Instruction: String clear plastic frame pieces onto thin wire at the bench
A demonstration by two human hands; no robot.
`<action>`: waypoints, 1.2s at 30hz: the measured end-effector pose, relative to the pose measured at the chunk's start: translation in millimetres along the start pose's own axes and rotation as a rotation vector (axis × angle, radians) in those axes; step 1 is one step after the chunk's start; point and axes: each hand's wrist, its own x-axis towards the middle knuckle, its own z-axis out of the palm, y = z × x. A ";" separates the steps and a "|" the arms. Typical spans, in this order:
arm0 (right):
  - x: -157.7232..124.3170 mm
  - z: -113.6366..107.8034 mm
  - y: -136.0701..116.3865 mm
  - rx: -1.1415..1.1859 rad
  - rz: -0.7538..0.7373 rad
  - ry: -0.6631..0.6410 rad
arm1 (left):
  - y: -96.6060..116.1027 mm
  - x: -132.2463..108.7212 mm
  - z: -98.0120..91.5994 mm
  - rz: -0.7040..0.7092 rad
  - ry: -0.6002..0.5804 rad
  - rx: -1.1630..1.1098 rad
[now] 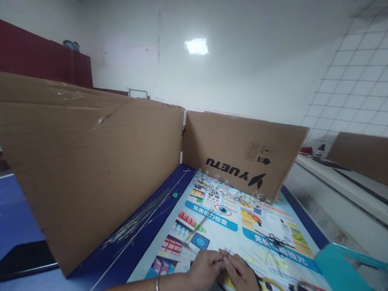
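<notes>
- A thin strand [227,251] shows at the meeting fingertips, over the near middle of the table; its full shape is too small to tell.
- The left hand [205,268] pinches narrowly on it, thumb and fingers drawn together, a silver bangle [157,285] on the wrist.
- The right hand [243,276] meets it from the right, also in a narrow pinch on the strand; the exact contact is hidden.
- Beneath lies a printed sheet [210,233] with shop pictures and an eye.
- Right of the hands, near, are a yellow ring [280,288] and a grey ring [308,289]; farther off lies a dark tangled item [277,242].
- At the near right stands a teal box [344,271].
- Left of the sheet, loose wires [140,220] lie on the blue surface, a small green piece [175,195] near their far end.
- Cardboard panels stand left [117,160] and far [232,142], clear plastic bits [223,183] along the far one's foot.
</notes>
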 end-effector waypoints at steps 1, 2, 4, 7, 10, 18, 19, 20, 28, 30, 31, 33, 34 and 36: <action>-0.2 0.2 0.8 0.001 0.006 0.002 | 1.1 0.5 -0.5 0.001 -0.008 -0.007; -0.7 0.2 0.6 -0.002 0.010 0.003 | 2.6 0.7 -1.4 0.009 -0.017 -0.015; -1.8 -1.2 -2.9 -0.012 0.002 -0.020 | 6.3 -0.3 -4.3 0.043 -0.039 -0.033; 0.3 -9.4 -12.8 -0.040 -0.061 -0.122 | 10.5 -6.6 -13.0 0.087 -0.041 -0.013; 14.3 -20.3 -22.8 -0.186 -0.142 -0.195 | 10.0 -16.3 -24.5 0.091 -0.053 0.076; 98.9 21.1 -55.7 -1.165 -0.848 -0.462 | 8.4 -24.0 -36.8 0.094 -0.236 0.186; 109.8 30.2 -58.0 -1.180 -0.889 -0.517 | 8.1 -23.4 -37.1 0.107 -0.250 0.188; 120.1 38.1 -58.9 -1.190 -0.899 -0.552 | 7.2 -22.4 -37.4 0.129 -0.262 0.191; 159.3 56.1 -47.8 -1.226 -0.948 -0.716 | -5.2 -10.8 -35.9 0.107 -0.386 0.217; 160.1 58.1 -48.3 -1.233 -0.930 -0.712 | -4.4 -9.8 -35.2 0.104 -0.384 0.215; 160.4 59.6 -49.0 -1.237 -0.913 -0.707 | -3.3 -9.9 -35.3 0.100 -0.378 0.211; 161.5 63.1 -51.5 -1.247 -0.864 -0.695 | -0.4 -10.7 -36.1 0.087 -0.366 0.205; 162.4 64.9 -53.0 -1.254 -0.832 -0.688 | 1.1 -11.4 -36.8 0.080 -0.363 0.204; 165.8 67.7 -56.1 -1.269 -0.762 -0.680 | 3.2 -12.8 -38.2 0.078 -0.367 0.195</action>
